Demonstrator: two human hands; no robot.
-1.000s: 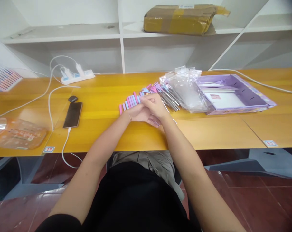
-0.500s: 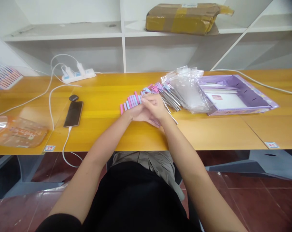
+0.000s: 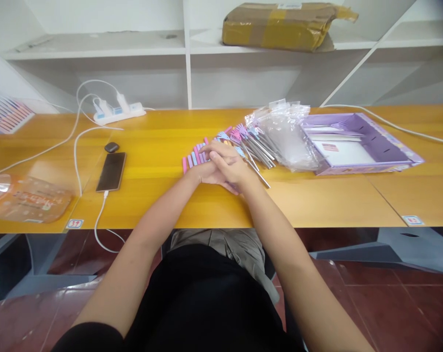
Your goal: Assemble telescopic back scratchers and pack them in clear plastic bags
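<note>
My right hand (image 3: 228, 157) lies across my left hand (image 3: 214, 176), and the two touch above the table. Fingers of the right hand reach out to the left, apart, with nothing seen in them. The left hand is underneath, its fingers partly covered; those that show are stretched out and hold nothing visible. Just behind the hands is a row of pink, purple and blue sticks (image 3: 195, 157). Beside them on the right lie metal rods (image 3: 258, 149) with small coloured hand-shaped ends (image 3: 239, 132), partly hidden by the hands.
Clear plastic bags (image 3: 289, 139) lie beside a purple open box (image 3: 360, 168) at the right. To the left are a phone (image 3: 111, 172) on a cable, a small black object (image 3: 112, 147), a power strip (image 3: 120, 115) and an orange transparent package (image 3: 34, 199). A taped carton (image 3: 276, 27) sits on the shelf.
My right hand's fingers have uncurled and reach farther left over the sticks. Both hands remain together in nearly the same place, with the left fingers drawn slightly left.
</note>
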